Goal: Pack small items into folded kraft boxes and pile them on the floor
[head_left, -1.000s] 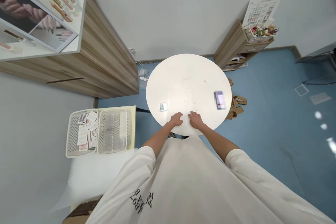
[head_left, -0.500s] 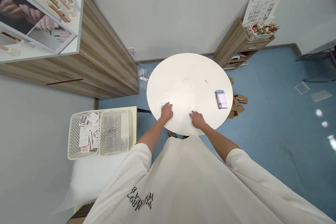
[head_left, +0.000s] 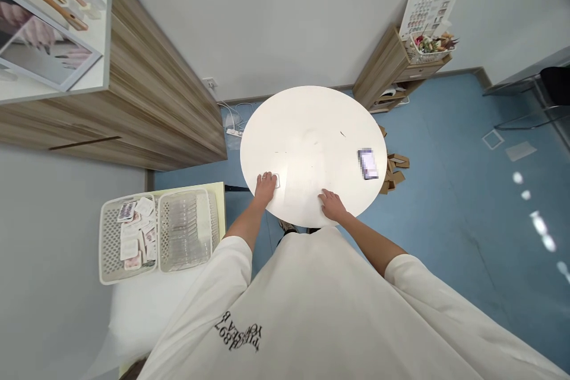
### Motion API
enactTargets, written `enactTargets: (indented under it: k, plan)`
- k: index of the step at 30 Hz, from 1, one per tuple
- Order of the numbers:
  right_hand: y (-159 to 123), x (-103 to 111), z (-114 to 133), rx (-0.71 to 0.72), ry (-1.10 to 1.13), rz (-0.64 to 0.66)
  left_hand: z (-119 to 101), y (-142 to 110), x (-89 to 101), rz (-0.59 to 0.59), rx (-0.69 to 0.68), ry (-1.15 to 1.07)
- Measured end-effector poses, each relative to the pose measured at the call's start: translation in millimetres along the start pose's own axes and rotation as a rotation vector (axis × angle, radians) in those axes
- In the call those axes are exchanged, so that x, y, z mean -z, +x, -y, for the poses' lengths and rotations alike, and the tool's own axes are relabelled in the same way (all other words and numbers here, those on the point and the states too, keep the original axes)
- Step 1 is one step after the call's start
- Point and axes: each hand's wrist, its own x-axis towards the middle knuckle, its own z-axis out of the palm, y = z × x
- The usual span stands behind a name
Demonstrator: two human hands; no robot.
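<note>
I stand at a round white table [head_left: 312, 113]. My left hand [head_left: 265, 187] lies over a small clear packet [head_left: 275, 180] at the table's left edge, fingers curled on it; only a corner of the packet shows. My right hand [head_left: 330, 202] rests flat on the near edge of the table with its fingers spread, holding nothing. A blurred purple phone [head_left: 367, 163] lies at the right side of the table, well away from both hands.
Two white mesh baskets [head_left: 155, 236] sit on a low yellow surface to my left, one with packets, one with clear trays. A long wooden counter [head_left: 133, 101] runs at the left. A small wooden cabinet [head_left: 387, 71] and flattened cardboard [head_left: 394, 169] stand beyond the table.
My left hand has moved left from beside my right hand to the small packet and now covers it. My right hand has stayed put. The view has shifted slightly.
</note>
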Motion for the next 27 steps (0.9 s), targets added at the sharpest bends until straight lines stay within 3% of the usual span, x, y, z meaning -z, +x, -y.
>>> enactTargets:
  k: [3,6,10,13,19,27]
  plan:
    - [-2.4,-9.7,3.9,-0.001,0.017,-0.009,-14.4,4.9,3.1,-0.007,-0.034,0.026]
    - [-0.5,-18.0,5.3,-0.005,0.022,-0.017,-44.0,11.4,-1.0,0.020,-0.160,-0.013]
    - [0.6,-24.5,6.0,0.002,-0.019,-0.069,-85.6,20.9,-18.8,0.061,-0.303,0.008]
    - [-1.1,-28.4,5.9,0.028,-0.062,-0.114,-102.2,27.8,-33.9,0.097,-0.321,0.038]
    - [-0.5,-34.3,4.8,0.034,-0.093,-0.142,-102.5,33.1,-52.2,0.140,-0.329,0.098]
    - [2.4,-31.0,3.5,0.029,-0.057,-0.139,-101.1,31.9,-54.4,0.138,-0.341,0.118]
